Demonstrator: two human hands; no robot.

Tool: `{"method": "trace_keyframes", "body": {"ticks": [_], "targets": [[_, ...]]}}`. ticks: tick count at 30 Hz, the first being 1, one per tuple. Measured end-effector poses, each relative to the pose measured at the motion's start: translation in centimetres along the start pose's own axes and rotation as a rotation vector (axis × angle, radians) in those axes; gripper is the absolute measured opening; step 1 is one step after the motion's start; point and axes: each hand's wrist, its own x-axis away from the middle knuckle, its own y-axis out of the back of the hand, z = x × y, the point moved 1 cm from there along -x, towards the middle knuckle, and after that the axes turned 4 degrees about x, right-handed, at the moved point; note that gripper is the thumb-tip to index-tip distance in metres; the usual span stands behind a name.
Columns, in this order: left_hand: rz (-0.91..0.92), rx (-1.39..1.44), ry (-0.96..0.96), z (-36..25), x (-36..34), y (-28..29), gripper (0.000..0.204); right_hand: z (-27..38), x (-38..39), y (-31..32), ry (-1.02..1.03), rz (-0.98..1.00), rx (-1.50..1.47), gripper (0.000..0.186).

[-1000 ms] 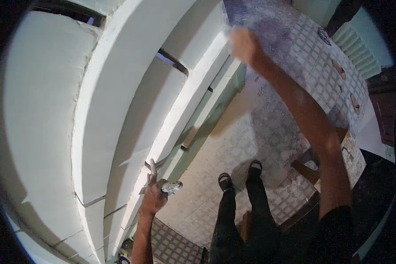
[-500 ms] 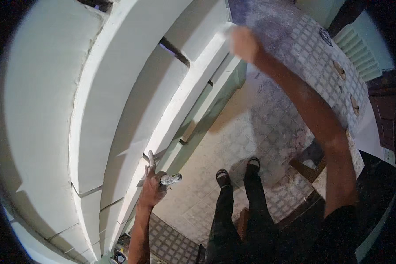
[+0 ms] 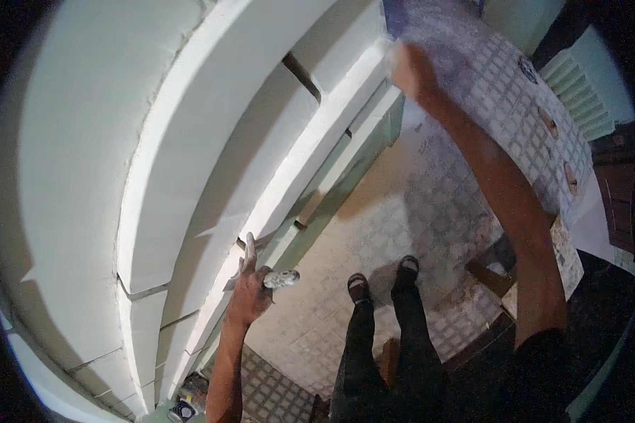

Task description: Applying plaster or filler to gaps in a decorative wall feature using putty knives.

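My left hand is closed around the speckled handle of a tool, with a finger stretched along the white wall ledge, beside a short dark slot. The tool's blade is largely hidden against the ledge. My right hand is at the upper end of that ledge, its fingers closed and smeared by motion; a pale blur at its fingertips is too unclear to name.
Below me is a dusty tiled floor. At right stand a low speckled table and a pale ribbed object; sandals lie nearby. My two feet are on the floor below.
The whole view has shifted slightly, so wall and hands sit farther right in the picture. My left hand keeps its grip by the slot; my right hand stays blurred at the ledge's end.
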Motion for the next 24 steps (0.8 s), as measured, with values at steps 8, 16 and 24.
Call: {"method": "trace_keyframes", "body": {"ticks": [8, 16, 24], "targets": [[-0.075, -0.117, -0.018, 0.9, 1.4, 0.1, 0.032, 9.8, 2.2, -1.3, 0.291, 0.338, 0.345, 0.022], [-0.198, -0.025, -0.151, 1.9, 1.5, -0.7, 0.032, 12.5, 5.7, -3.9, 0.057, 0.083, -0.319, 0.030], [-0.195, -0.010, -0.087, 1.2, 1.4, -0.8, 0.030, 15.6, 4.6, 3.2, -0.086, 0.188, -0.342, 0.036]]}}
